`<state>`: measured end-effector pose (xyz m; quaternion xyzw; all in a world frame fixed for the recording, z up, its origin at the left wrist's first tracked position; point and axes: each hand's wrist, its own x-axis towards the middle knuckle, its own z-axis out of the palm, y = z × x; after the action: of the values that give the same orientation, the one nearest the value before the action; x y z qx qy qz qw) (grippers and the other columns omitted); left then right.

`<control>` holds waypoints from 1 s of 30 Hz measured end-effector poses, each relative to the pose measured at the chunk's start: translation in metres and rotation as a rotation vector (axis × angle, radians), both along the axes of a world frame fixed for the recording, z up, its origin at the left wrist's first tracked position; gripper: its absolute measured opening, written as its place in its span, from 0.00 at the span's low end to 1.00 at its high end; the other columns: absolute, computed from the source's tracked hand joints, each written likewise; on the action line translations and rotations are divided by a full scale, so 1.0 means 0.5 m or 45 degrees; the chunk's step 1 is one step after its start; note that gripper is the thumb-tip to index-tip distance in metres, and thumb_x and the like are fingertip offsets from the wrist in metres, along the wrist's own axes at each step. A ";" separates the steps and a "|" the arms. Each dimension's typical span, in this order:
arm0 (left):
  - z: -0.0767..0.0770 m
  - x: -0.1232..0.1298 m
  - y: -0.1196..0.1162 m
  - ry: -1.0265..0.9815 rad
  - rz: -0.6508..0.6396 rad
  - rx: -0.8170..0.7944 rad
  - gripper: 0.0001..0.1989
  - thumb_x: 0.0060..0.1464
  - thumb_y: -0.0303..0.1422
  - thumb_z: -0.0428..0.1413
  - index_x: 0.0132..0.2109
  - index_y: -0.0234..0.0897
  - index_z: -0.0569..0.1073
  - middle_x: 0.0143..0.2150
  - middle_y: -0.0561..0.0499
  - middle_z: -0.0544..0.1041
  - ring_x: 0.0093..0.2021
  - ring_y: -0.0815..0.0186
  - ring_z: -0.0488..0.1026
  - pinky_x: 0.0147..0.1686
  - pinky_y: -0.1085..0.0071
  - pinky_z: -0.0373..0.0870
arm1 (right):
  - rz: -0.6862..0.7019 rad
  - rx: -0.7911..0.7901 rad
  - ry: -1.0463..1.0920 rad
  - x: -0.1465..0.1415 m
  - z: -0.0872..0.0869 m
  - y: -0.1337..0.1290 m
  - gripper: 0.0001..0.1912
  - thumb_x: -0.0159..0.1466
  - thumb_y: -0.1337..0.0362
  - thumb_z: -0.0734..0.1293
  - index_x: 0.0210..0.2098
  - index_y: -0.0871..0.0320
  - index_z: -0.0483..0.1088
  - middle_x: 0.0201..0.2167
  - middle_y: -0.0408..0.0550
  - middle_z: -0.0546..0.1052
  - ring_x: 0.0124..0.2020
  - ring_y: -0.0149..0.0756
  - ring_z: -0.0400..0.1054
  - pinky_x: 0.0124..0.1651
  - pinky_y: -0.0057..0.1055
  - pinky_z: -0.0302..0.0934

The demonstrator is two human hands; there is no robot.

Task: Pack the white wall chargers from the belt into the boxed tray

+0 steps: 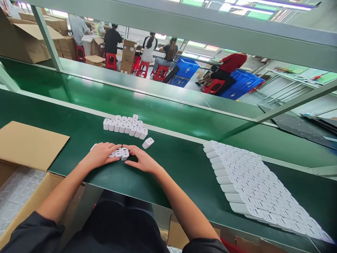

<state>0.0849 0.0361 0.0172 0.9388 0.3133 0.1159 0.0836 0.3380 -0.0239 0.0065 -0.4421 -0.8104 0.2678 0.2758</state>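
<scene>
Head view. Short row of white, round-cornered, plastic-looking blocks with slotted tops (118, 153): near the front edge of the dark green table (181, 158). Left grip (99, 154): pinching the row front and back. Right grip (142, 160): thumb and fingers pinching its right end. Handling: light, even pressure from both should keep the blocks aligned.

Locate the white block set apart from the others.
In the head view, the lone block sits left of centre, between the right hand and the far block cluster.
</scene>
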 end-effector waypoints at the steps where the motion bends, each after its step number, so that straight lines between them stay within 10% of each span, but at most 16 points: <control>1: 0.003 -0.010 0.004 0.005 0.001 0.005 0.26 0.63 0.49 0.50 0.63 0.45 0.67 0.51 0.45 0.77 0.46 0.59 0.75 0.44 0.66 0.69 | -0.029 0.027 -0.013 0.005 0.005 0.008 0.32 0.66 0.56 0.66 0.67 0.49 0.55 0.59 0.52 0.69 0.49 0.35 0.72 0.56 0.39 0.69; 8: 0.050 -0.028 0.060 -0.020 0.231 0.035 0.29 0.62 0.52 0.49 0.64 0.45 0.65 0.60 0.44 0.72 0.56 0.55 0.71 0.53 0.60 0.71 | -0.592 0.235 -0.440 0.086 0.027 0.116 0.23 0.65 0.61 0.64 0.59 0.57 0.68 0.59 0.57 0.69 0.60 0.51 0.63 0.63 0.51 0.60; 17: 0.037 0.038 0.203 0.103 0.288 0.039 0.28 0.59 0.42 0.54 0.66 0.44 0.63 0.69 0.41 0.60 0.69 0.48 0.56 0.64 0.47 0.58 | -0.610 0.237 -0.776 0.033 0.018 0.149 0.28 0.65 0.63 0.65 0.64 0.56 0.64 0.61 0.61 0.66 0.61 0.57 0.60 0.56 0.52 0.64; 30: 0.042 0.025 0.213 0.308 0.234 -0.193 0.32 0.61 0.43 0.52 0.70 0.46 0.56 0.74 0.48 0.49 0.73 0.52 0.46 0.69 0.54 0.49 | -0.355 0.257 -0.888 -0.001 0.047 -0.023 0.27 0.67 0.66 0.63 0.65 0.54 0.63 0.61 0.56 0.68 0.59 0.50 0.61 0.57 0.47 0.64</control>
<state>0.0974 0.1424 0.0383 0.9044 0.4134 -0.0146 0.1048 0.3377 -0.0354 0.0302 -0.5832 -0.8099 -0.0197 0.0596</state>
